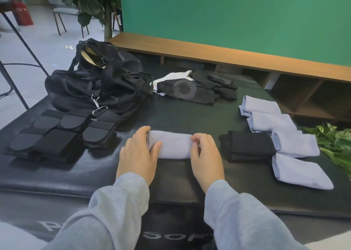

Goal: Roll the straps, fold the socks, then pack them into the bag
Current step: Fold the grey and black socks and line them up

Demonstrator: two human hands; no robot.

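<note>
Both hands curled around a lilac sock's ends (mid-mat).

On the near front face of the black padded mat under my arms I can read pale grey capitals, "SOF", running on behind my right sleeve; further left a single "P" shows before my left sleeve covers the rest
</note>
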